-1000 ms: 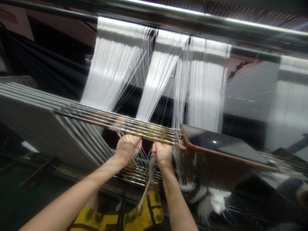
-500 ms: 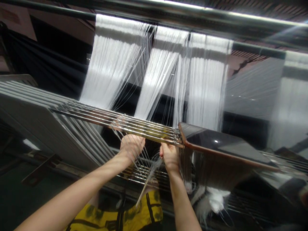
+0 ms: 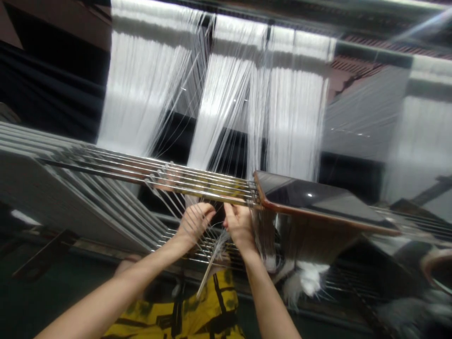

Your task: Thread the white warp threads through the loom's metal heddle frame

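Observation:
Just under the row of metal heddle bars [image 3: 197, 178], my left hand [image 3: 194, 222] is closed in a pinch among hanging wires; what its fingertips hold is too fine to make out. My right hand [image 3: 240, 225] faces it a short way to the right, thumb and finger pinched on fine white threads. A loose tuft of white thread [image 3: 219, 242] hangs beside its fingers, with a thin pale stick [image 3: 205, 281] slanting down from it. Sheets of white warp threads [image 3: 222, 103] come down behind the bars, some strands crossing between the bundles.
A dark, glossy, brown-edged panel [image 3: 318, 200] lies over the bars at right. Grey heddle frames [image 3: 77, 202] slant at left. A large metal roller [image 3: 318, 21] spans the top. Below the panel hangs a white thread clump [image 3: 310, 278]. Lower metal rods [image 3: 197, 256] run beneath my hands.
The view has shifted, so the loom sits higher and further left. My hands have come down slightly from the bars and closer together, with more of their fingers showing.

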`<state>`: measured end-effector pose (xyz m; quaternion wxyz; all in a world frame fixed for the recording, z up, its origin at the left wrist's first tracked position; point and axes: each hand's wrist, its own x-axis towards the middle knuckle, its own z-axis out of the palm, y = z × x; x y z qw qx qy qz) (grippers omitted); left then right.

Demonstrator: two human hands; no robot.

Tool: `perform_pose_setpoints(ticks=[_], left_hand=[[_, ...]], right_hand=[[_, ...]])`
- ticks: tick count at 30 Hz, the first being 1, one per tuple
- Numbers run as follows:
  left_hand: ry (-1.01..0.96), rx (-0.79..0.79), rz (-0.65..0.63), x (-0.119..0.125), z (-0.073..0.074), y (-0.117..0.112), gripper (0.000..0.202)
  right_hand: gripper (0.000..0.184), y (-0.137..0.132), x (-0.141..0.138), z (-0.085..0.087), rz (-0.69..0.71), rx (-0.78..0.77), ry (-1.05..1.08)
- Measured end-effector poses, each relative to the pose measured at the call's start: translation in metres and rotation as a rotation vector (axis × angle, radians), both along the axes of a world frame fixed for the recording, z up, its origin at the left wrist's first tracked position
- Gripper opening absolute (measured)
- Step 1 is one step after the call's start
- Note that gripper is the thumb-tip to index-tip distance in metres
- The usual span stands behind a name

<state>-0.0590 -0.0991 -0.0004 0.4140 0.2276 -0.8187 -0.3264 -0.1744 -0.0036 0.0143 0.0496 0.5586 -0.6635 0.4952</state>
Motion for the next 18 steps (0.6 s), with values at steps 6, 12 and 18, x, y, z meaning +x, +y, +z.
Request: perform_pose_setpoints(ticks=[6, 12, 18], left_hand=[[-0.042, 0.364, -0.067, 0.051, 0.027, 0.005, 0.019], [0.088, 0.618, -0.191, 0.063, 0.035, 0.008, 0.017], [0.132, 0.687, -0.120, 0.066, 0.023, 0.010, 0.017]], right_hand=[[0.019, 0.016, 0.030, 0.016, 0.170, 0.058, 0.154], [0.011, -0.002, 0.035, 0.015, 0.162, 0.114, 0.196], [0.019, 0.010, 0.030, 0.015, 0.220, 0.086, 0.229]])
